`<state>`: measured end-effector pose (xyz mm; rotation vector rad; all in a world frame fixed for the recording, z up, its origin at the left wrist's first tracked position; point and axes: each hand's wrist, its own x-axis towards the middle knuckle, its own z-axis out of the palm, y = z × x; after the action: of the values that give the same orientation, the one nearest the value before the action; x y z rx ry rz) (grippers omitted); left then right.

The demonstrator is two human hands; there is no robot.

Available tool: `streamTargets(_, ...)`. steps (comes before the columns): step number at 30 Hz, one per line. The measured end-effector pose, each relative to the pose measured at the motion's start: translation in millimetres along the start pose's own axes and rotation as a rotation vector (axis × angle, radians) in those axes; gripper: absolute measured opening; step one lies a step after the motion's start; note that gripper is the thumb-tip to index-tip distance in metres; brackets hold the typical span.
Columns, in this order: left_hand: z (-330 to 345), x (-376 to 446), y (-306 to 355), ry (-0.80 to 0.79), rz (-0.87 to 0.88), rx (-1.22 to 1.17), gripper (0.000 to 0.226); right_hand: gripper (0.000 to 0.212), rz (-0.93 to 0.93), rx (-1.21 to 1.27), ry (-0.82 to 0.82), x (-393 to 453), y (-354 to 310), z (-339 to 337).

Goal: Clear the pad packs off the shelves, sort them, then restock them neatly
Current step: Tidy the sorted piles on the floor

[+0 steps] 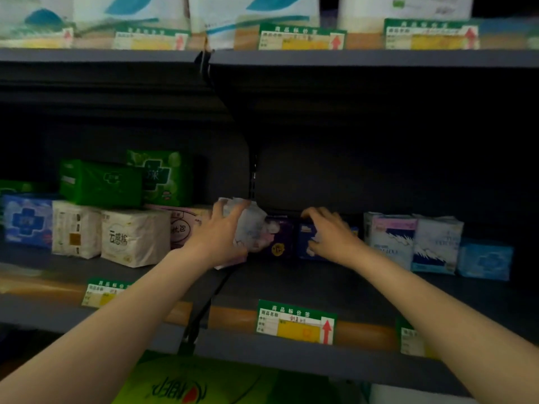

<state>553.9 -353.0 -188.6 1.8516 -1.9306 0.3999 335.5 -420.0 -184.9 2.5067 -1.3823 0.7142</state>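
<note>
Both my arms reach onto the middle shelf (pixel 291 284). My left hand (pixel 218 231) grips a white and pink pad pack (pixel 250 228) by its left side. My right hand (pixel 329 231) lies on top of a dark blue pad pack (pixel 306 240) with its fingers curled over it. A dark purple pack (pixel 280 237) stands between the two. To the right stand pale blue and white packs (pixel 390 240) and a small blue pack (pixel 484 258). On the left are white packs (pixel 134 237), a blue pack (pixel 27 220) and green packs (pixel 99 182) stacked on top.
Price tags (pixel 297 320) hang along the shelf's front edge. The upper shelf (pixel 350 56) holds large white and blue packages. A green package (pixel 189 386) lies on the shelf below. The back of the middle shelf above the right-hand packs is dark.
</note>
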Motion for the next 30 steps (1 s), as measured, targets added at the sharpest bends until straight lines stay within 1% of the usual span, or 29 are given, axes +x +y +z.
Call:
streamTargets(2,-2.4,8.7,6.9,0.077,-0.018,0.114,0.091,0.068,0.064,-0.018,-0.106,0.5,15.6,-3.0)
streamTargets(3,-3.1,14.5,8.4,0.073,-0.026,0.153,0.092,0.075,0.094,-0.017,-0.159,2.2,23.0,-3.1)
streamTargets(6,0.1,27.6,7.3,-0.093,-0.107,0.183,0.086,0.085,0.139,-0.115,-0.295,10.3,36.8,2.4)
streamTargets(8,5.4,28.4,6.2,-0.119,-0.132,0.159,0.082,0.086,0.161,-0.165,-0.331,17.9,40.6,7.6)
streamTargets(11,5.1,27.5,12.0,-0.057,-0.097,0.153,0.076,0.086,0.2,-0.237,-0.336,27.9,46.9,17.2)
streamTargets(13,3.3,29.5,20.0,-0.075,-0.106,0.109,0.073,0.083,0.208,-0.275,-0.31,30.9,49.0,21.3)
streamTargets(15,7.4,34.4,27.0,-0.117,-0.117,0.134,0.078,0.08,0.139,-0.349,-0.21,31.1,47.8,20.6)
streamTargets(17,11.8,36.4,28.0,-0.153,-0.134,0.195,0.084,0.083,0.068,-0.393,-0.139,30.5,45.7,19.1)
streamTargets(18,10.3,36.1,26.4,-0.159,-0.142,0.209,0.085,0.087,0.068,-0.398,-0.142,29.3,45.0,19.0)
streamTargets(20,3.6,35.4,19.9,-0.164,-0.132,0.221,0.082,0.095,0.103,-0.419,-0.215,27.2,45.4,21.7)
streamTargets(22,-1.5,31.6,14.5,-0.177,-0.129,0.218,0.083,0.09,0.108,-0.495,-0.276,24.2,44.6,20.9)
streamTargets(26,-2.5,18.5,10.9,-0.149,-0.168,0.179,0.084,0.075,0.077,-0.64,-0.226,18.0,37.1,5.6)
streamTargets(28,-4.4,11.0,5.9,-0.126,-0.109,0.16,0.08,0.069,0.082,-0.672,-0.231,12.5,29.2,1.4)
streamTargets(30,-7.1,1.6,0.4,-0.105,-0.033,0.104,0.071,0.068,0.106,-0.654,-0.218,5.6,18.6,0.6)
